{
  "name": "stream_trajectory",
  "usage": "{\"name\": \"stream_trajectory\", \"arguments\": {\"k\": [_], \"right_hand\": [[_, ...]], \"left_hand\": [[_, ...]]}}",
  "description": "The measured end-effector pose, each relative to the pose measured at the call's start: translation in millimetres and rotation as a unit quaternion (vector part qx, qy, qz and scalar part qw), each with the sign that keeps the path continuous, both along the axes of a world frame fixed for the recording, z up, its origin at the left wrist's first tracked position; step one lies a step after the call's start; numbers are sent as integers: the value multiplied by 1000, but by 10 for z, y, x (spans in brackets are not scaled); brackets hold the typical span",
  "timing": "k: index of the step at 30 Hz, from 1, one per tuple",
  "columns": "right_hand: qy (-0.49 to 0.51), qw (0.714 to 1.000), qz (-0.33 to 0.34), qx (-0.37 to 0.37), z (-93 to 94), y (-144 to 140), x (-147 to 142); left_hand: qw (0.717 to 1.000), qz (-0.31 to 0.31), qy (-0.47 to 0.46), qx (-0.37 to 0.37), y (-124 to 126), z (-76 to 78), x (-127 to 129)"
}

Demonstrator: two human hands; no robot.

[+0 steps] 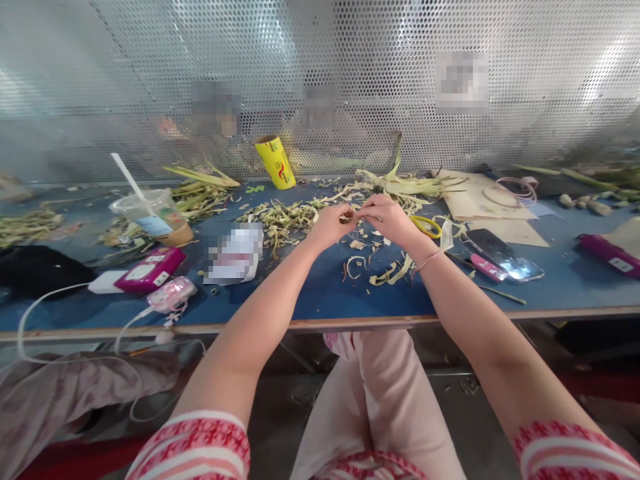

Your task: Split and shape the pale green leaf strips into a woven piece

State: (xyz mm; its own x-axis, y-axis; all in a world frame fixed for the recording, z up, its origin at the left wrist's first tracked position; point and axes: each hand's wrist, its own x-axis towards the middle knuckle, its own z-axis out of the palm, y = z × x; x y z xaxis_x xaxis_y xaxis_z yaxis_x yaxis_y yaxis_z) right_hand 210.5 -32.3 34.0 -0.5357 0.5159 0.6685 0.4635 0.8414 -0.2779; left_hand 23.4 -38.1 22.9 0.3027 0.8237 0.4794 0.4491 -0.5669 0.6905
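Observation:
My left hand (333, 225) and my right hand (386, 217) meet above the middle of the blue table. The fingers of both are pinched together, and what lies between them is too small to make out. Just left of them, and partly behind, spreads a pile of pale green, curled plant scraps (285, 223). Behind my right hand lie long, pale leafy strips (400, 185). A yellow loop (426, 227) shows close to my right wrist. Under my hands, small shreds and curled peelings (395, 272) are scattered on the tabletop.
A clear cup with a straw (150, 210) stands at left, near a purple box (151, 270) and a pink corded case (171, 295). A yellow tube (276, 163) stands at the back against perforated metal (370, 80). At right are a phone (503, 253) and brown paper (480, 200).

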Motion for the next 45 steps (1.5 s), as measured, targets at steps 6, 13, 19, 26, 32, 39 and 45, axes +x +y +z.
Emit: {"name": "stream_trajectory", "arguments": {"k": [6, 13, 19, 26, 32, 39, 45], "right_hand": [[70, 995, -50, -40, -14, 0, -43], [151, 962, -87, -208, 5, -4, -58], [274, 859, -20, -433, 90, -50, -3], [340, 778, -15, -528, 134, -72, -19], [309, 870, -20, -383, 22, -62, -127], [142, 967, -104, -186, -1, -109, -159], [119, 978, -114, -126, 33, -156, -163]], "left_hand": [[999, -13, -29, -26, -66, 33, 51], [999, -19, 22, 25, -56, 10, 44], [993, -30, 51, 99, -96, 42, 45], [997, -36, -36, 57, -150, 66, 86], [988, 6, -154, -20, -48, -3, 84], [973, 43, -224, -40, 57, -85, 75], [969, 52, -236, -50, 54, -75, 76]]}}
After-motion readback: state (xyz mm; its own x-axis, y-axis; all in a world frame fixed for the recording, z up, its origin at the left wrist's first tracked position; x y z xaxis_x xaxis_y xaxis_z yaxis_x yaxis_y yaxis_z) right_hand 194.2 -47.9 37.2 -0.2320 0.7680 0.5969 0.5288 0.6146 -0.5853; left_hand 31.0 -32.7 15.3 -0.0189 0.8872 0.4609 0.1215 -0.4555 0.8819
